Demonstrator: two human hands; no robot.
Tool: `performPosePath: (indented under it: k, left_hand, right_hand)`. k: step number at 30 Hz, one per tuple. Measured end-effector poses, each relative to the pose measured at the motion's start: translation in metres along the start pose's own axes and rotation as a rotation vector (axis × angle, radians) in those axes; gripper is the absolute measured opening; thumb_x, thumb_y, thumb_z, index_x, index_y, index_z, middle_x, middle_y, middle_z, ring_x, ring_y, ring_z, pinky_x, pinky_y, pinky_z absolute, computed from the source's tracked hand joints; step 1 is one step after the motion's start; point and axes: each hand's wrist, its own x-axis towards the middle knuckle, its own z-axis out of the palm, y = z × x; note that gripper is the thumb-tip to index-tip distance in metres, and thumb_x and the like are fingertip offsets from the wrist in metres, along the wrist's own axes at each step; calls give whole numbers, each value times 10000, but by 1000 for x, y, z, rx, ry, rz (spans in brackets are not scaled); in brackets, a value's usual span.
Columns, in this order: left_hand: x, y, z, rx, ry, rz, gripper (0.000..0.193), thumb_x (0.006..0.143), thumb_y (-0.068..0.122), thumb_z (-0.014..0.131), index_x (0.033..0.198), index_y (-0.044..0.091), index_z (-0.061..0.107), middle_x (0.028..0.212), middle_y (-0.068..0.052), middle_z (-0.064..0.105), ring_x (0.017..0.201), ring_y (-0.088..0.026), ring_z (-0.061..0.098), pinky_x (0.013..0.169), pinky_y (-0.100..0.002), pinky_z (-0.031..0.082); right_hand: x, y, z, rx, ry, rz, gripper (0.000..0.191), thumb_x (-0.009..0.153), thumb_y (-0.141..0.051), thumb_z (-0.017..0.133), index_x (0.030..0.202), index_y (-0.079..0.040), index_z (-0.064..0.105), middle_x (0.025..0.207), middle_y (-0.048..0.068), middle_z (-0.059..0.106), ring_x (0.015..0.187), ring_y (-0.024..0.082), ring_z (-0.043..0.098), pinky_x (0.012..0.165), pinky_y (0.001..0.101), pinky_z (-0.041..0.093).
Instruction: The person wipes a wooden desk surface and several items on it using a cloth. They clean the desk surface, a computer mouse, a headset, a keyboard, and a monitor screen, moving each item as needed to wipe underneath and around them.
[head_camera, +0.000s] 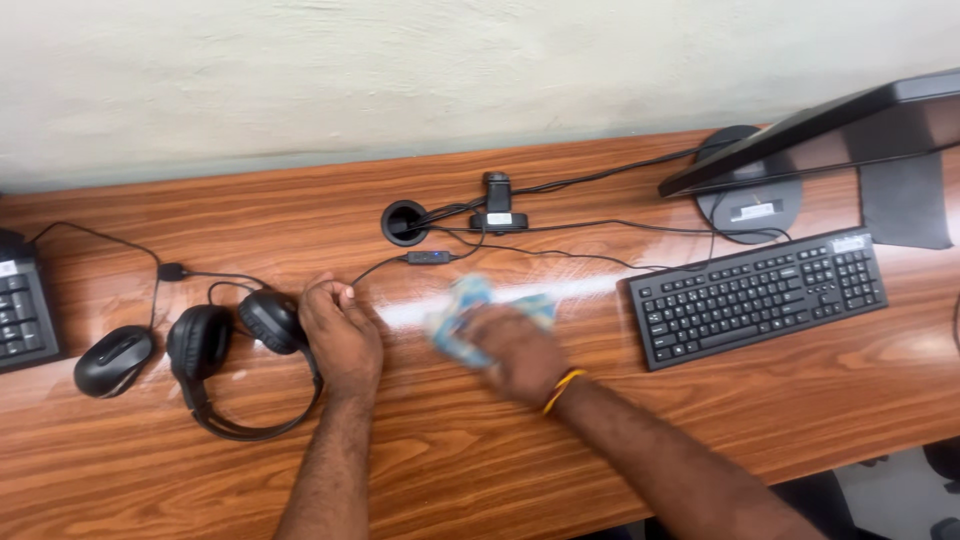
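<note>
Wooden desk (480, 450): right hand (520, 352) clutches blue cloth (470, 300), left hand (340, 330) fisted beside headphones (225, 345)

The desk (500, 470) is reddish-brown with darker wavy wood grain. The cloth (470, 300) under the right hand (515, 350) is pale blue and white, blurred. At its 9 o'clock the headphones (225, 350) are black, and the mouse (112, 360) is black with grey. At its 3 o'clock the keyboard (755, 295) is black with white lettering. The wristband (562, 390) is orange-yellow. At 12 o'clock the wall (400, 70) is mottled off-white.
</note>
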Motion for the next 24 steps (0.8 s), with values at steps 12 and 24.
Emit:
performPosePath:
  k: [12,24]
  left_hand:
    - [-35,25,33,430,-115,-85,304,1008,162,607,1252,-20,593,1504,-227,499,1486,-393,358,1261,-530,220]
    - [-139,35,3,377,-253,157,456,1041,186,389,1457,35,499,1622,-172,391,1572,-372,222,1290,-564,92]
  right_hand:
    - [-32,62,-23,-333,413,387,613,975,-311,557,1454,67,500,1506,292,502,1428,440,429,1187,539,262]
    - [-151,22,-46,10,38,-65,471,910,-329,758,1334,-135,685,1371,100,655,1350,309,568,1200,493,378]
